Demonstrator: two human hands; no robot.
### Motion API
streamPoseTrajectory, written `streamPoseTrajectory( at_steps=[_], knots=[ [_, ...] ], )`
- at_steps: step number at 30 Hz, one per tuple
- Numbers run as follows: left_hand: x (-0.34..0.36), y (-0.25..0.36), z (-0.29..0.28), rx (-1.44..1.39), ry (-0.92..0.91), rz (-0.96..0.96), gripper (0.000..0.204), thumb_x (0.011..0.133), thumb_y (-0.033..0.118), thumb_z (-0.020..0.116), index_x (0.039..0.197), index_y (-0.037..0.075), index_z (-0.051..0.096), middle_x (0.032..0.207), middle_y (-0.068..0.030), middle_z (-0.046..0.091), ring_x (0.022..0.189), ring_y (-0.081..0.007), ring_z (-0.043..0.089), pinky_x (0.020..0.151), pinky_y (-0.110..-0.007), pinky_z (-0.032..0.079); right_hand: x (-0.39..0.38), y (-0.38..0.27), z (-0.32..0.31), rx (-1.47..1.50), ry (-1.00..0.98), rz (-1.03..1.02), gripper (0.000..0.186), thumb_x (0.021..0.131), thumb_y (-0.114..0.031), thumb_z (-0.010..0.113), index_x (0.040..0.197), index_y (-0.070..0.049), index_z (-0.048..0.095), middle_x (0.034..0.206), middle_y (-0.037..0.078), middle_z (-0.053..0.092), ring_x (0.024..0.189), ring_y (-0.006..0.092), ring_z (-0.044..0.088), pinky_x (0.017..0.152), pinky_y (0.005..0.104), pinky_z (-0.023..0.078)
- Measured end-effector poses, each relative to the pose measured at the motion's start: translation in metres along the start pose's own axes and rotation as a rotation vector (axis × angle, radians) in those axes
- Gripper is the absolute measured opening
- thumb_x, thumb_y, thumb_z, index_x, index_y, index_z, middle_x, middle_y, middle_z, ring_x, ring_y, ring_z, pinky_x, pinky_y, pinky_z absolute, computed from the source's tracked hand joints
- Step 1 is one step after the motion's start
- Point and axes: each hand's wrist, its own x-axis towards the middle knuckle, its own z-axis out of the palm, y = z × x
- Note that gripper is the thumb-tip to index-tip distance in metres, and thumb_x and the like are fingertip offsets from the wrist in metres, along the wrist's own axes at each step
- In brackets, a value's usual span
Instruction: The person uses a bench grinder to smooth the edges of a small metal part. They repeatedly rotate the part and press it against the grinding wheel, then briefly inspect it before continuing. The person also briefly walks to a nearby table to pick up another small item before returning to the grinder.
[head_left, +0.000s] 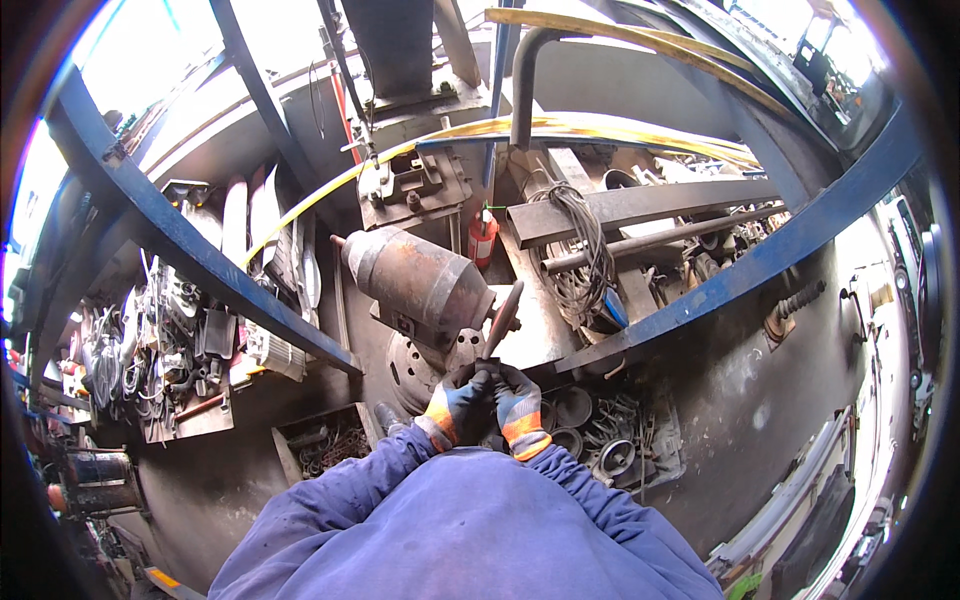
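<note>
Both my hands wear blue-grey gloves with orange cuffs and meet low in the middle. My left hand (456,404) and my right hand (518,402) are closed, fingertips together, round a small dark piece (487,366). Its kind is too small to make out. It sits at the lower edge of a thin disc-like wheel (503,320), seen nearly edge-on; whether they touch I cannot tell. The wheel is on the end of a worn, rusty motor (418,285), mounted over a round metal base with holes (408,374).
Below right of the machine lies a tray of metal parts (612,456); a box of chains (330,442) is at left. Blue steel beams (690,297) cross on both sides. Beyond stand a red extinguisher (482,240), coiled cable (575,235) and a yellow hose (330,190). Scrap (185,350) is heaped left.
</note>
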Motion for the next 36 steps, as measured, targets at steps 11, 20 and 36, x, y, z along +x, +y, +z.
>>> streamPoseTrajectory(
  at_steps=[11,20,36],
  knots=[
    [0.02,-0.023,-0.037,-0.161,0.034,-0.123,0.026,0.093,0.027,0.065,0.111,0.009,0.061,0.086,0.0004,0.063,0.076,-0.0121,0.058,0.066,-0.028,0.049,0.008,0.011,0.006,-0.056,-0.053,0.078,0.025,0.088,0.009,0.052,0.108,0.003,0.068,0.103,0.008,0.07,0.091,0.0143,0.064,0.087,0.0275,0.051],
    [0.02,-0.012,-0.014,-0.051,-0.118,-0.04,0.024,0.094,0.026,0.063,0.107,0.007,0.061,0.085,0.0008,0.062,0.073,-0.0103,0.057,0.062,-0.026,0.047,-0.003,0.004,-0.008,-0.021,0.011,0.008,0.023,0.089,0.001,0.06,0.111,0.0,0.068,0.104,0.006,0.07,0.094,0.0128,0.063,0.088,0.027,0.049],
    [0.012,-0.002,-0.001,0.082,0.081,-0.026,0.025,0.093,0.024,0.064,0.109,0.005,0.062,0.084,0.0,0.062,0.071,-0.0116,0.058,0.059,-0.028,0.048,-0.001,0.001,-0.011,0.017,0.018,0.196,0.024,0.092,-0.016,0.066,0.114,-0.008,0.068,0.068,-0.006,0.059,0.046,0.0031,0.04,0.041,0.0226,0.032]
  ],
)
